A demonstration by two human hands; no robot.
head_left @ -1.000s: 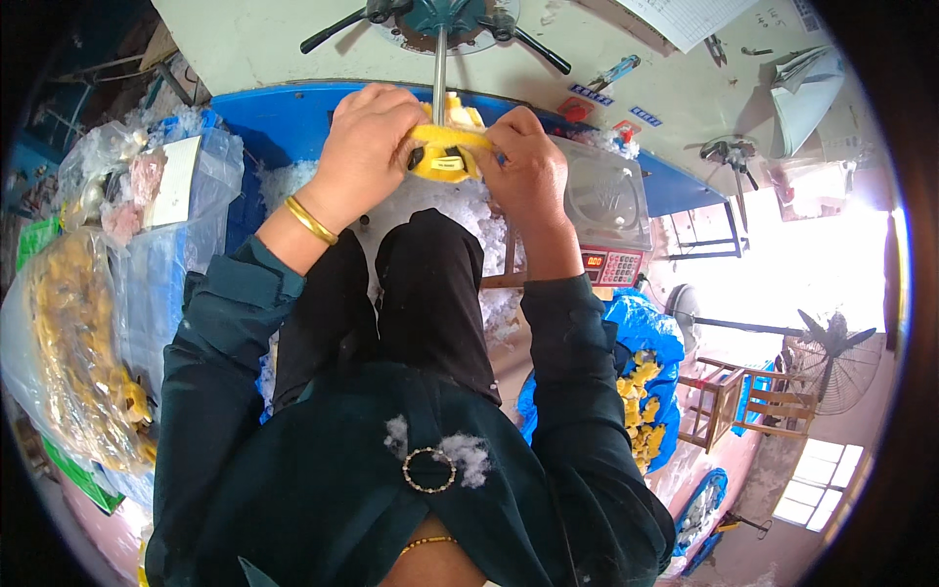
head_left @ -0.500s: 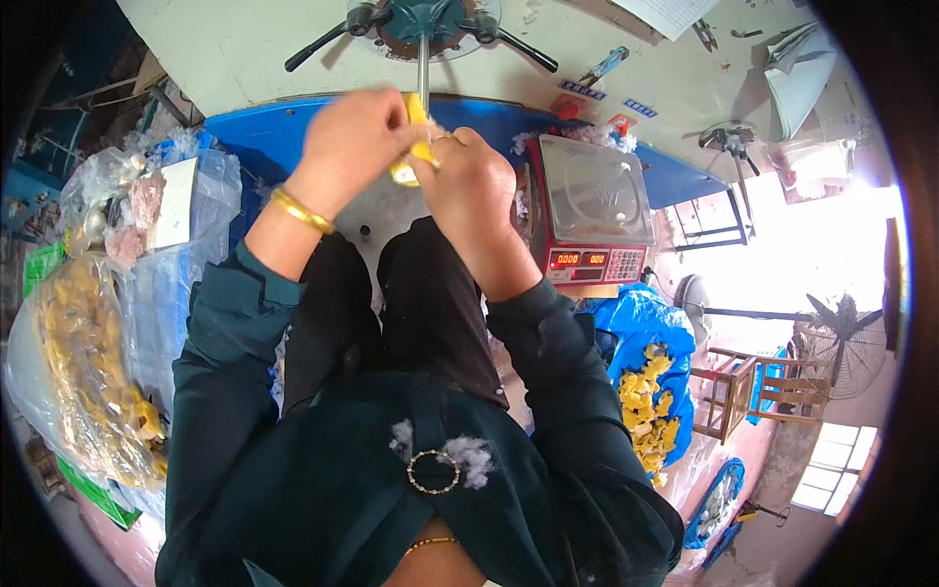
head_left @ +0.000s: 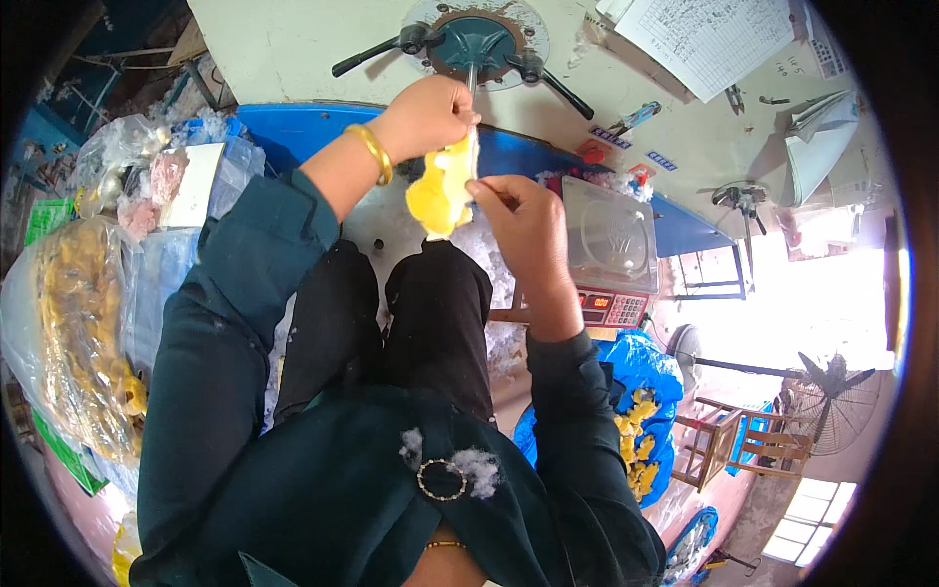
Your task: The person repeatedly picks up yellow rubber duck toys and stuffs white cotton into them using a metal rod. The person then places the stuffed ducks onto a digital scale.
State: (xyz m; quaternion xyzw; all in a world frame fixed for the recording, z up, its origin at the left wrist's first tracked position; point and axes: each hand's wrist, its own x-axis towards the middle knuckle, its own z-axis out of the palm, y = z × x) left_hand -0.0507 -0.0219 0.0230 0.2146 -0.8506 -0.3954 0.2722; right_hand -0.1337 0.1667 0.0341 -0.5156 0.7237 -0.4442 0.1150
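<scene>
Between my hands hangs a yellow plush toy skin (head_left: 440,196) with a white edge, flat and limp, above my knees. My left hand (head_left: 430,117), with a gold bangle on the wrist, is closed on its upper end, close to a thin metal tube (head_left: 472,76). The tube comes out of a dark green machine fitting (head_left: 474,47) on the table. With thumb and finger, my right hand (head_left: 523,220) pinches the skin's right edge. Whether the tube's end reaches inside the skin is hidden.
A red digital scale (head_left: 611,240) stands to the right. Beyond it, yellow plush pieces (head_left: 636,435) lie in a blue bag (head_left: 653,364). At left sits a clear plastic bag (head_left: 83,313) of yellow pieces. Papers (head_left: 709,39) and pliers (head_left: 734,98) lie on the table (head_left: 293,49).
My hands have drawn apart; the left is raised and the right lowered. The yellow skin, mostly covered before, now hangs spread between them. The whole view has shifted a little.
</scene>
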